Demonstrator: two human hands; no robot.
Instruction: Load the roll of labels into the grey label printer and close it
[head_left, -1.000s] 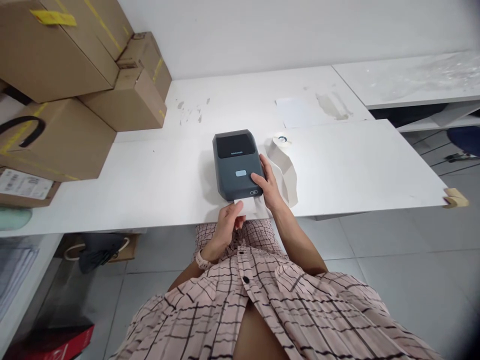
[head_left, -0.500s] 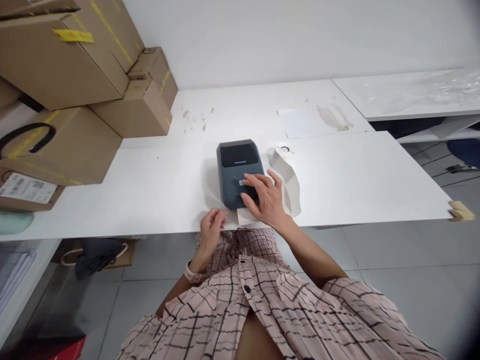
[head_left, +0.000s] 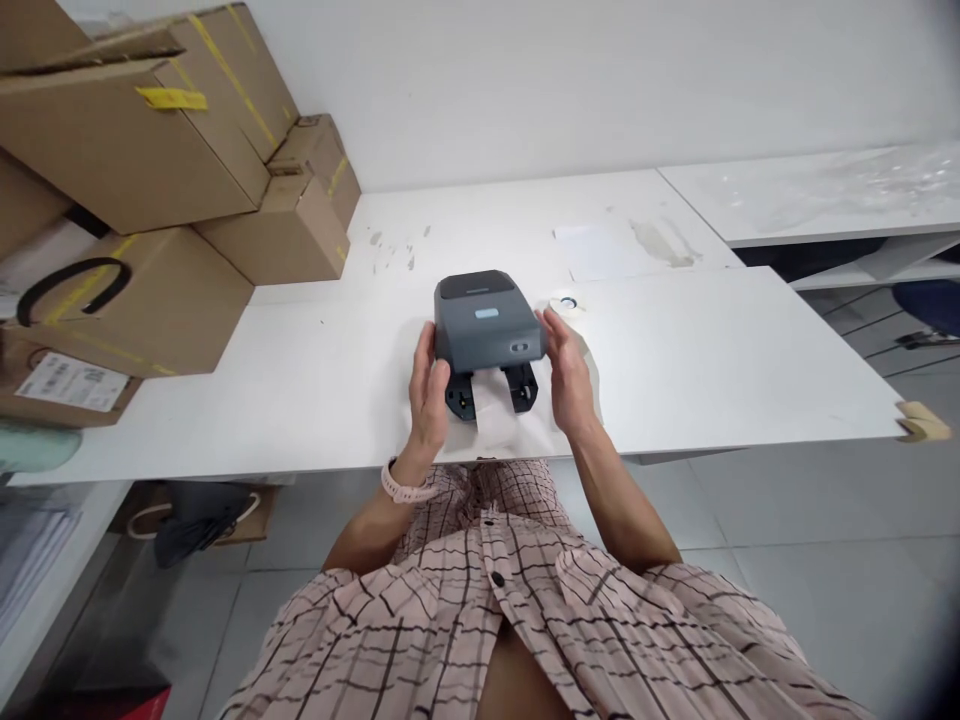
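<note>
A dark grey label printer (head_left: 491, 330) stands on the white table in front of me, its lid tilted up at the front. Under the raised lid the black inside shows, and a strip of white label paper (head_left: 495, 405) runs out toward the table's front edge. My left hand (head_left: 427, 395) lies along the lid's left side, thumb toward me. On the other side my right hand (head_left: 571, 378) holds the lid's right edge with its fingertips. The fingers' far sides are partly hidden. Behind my right hand, a small paper roll (head_left: 568, 303) lies on the table.
Cardboard boxes (head_left: 217, 290) are stacked at the left, one with a black strap (head_left: 75, 275). A sheet of paper (head_left: 592, 250) lies toward the back. Clear plastic wrap (head_left: 847, 190) covers the table at the far right. The table's front edge is close to my body.
My right hand has gone from the printer's top to its right side, and my left hand has come up to its left side. The lid has opened at the front.
</note>
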